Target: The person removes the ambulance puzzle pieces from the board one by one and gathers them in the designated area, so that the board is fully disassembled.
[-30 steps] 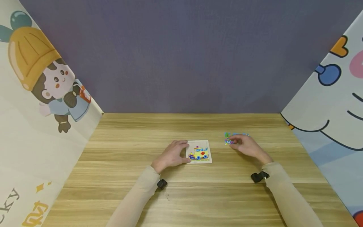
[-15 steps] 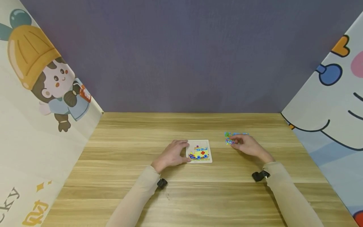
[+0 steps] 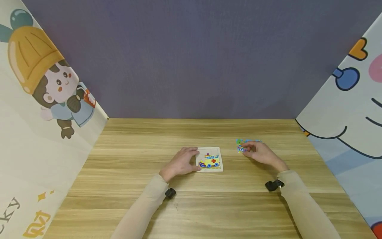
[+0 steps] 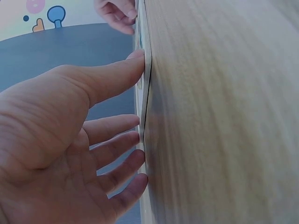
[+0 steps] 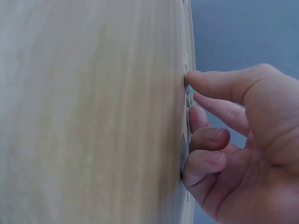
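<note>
Right now, your left hand [image 3: 180, 162] lies along the left side of the small board [image 3: 221, 162], thumb and fingers spread wide apart. The fingers are nearly straight; thumb and forefinger touch the board at its left edge without curling round it. The board lies flat on the wooden table [image 3: 191, 212], a little right of the middle, with a yellow ambulance picture [image 3: 212, 161] inside its pale rim. The left wrist view has your thumb tip against the board's edge, seen from low down.

Over to the right, beyond a bare stretch of wood, your right hand [image 3: 261, 154] has thumb and forefinger brought close together on a small colourful piece [image 3: 241, 149]. Your other fingers are curled in beneath the palm. You cannot tell from here whether that piece is lifted at all; the right wrist view looks almost edge-on along the tabletop. Just behind it sits a green piece [image 3: 239, 141], and some blue pieces [image 3: 252, 141] show past your knuckles, partly hidden.

Both your arms wear beige sleeves [image 3: 304, 202], with a black wrist camera [image 3: 170, 193] at each cuff. Ahead of you stands a dark grey wall [image 3: 191, 59], and on the left panel there's a cartoon figure [image 3: 73, 103] in a yellow hat.
</note>
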Demonstrator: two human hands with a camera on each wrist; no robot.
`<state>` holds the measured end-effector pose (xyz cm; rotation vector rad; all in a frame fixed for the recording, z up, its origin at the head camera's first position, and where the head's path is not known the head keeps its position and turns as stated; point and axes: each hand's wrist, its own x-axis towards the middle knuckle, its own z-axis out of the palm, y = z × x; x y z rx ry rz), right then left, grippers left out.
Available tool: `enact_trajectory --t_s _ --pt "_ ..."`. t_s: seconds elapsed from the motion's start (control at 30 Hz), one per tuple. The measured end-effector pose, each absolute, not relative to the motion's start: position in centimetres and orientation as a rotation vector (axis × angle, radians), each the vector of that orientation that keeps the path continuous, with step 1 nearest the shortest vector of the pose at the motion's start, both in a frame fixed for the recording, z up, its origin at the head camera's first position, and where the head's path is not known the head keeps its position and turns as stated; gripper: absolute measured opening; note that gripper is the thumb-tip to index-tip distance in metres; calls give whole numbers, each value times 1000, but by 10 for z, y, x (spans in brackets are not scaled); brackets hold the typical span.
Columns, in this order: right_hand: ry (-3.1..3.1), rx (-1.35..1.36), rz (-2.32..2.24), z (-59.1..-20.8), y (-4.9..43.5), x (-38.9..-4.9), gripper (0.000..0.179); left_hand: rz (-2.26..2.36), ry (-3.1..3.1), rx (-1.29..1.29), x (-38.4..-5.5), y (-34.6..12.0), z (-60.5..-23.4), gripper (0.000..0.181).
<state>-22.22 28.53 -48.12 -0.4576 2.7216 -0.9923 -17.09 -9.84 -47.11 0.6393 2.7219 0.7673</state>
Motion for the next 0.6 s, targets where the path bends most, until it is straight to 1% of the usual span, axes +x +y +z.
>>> enact_trajectory --t_s 0.37,0.5,0.6 --pt "2745 -467 -1070 -480 276 -218 36 756 2726 641 -172 -98 -472 74" --pt "2764 -495 -1075 -481 268 -217 32 754 2724 637 -171 -98 -471 75" --pt "2782 -535 -1049 -483 263 -217 33 755 2721 634 -171 -98 -470 75"
